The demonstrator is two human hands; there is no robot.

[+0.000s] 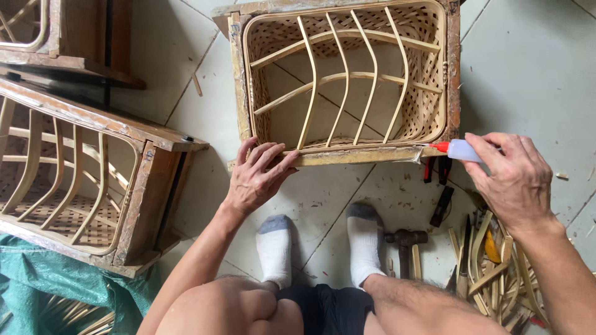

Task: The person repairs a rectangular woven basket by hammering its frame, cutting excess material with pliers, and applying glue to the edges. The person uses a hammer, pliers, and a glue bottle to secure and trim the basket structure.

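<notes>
Left hand (257, 177) lay flat, fingers spread, on the basket frame (347, 155); right hand (512, 177) gripped a glue bottle (460, 149), red tip at the rim.

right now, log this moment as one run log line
left hand: flat on basket frame | right hand: holds glue bottle, red tip at frame's right corner | hammer on floor

Surroundings: floor, spare frames, tools, offcuts

A second wooden frame (87, 186) with bamboo ribs lies at left on the tiled floor (528, 68), partly over a green tarp (37, 279). A hammer (405, 243) lies beside the right sock (366, 245). Bamboo offcuts (496, 273) are piled at lower right; red-handled pliers (436, 170) lie above them.
</notes>
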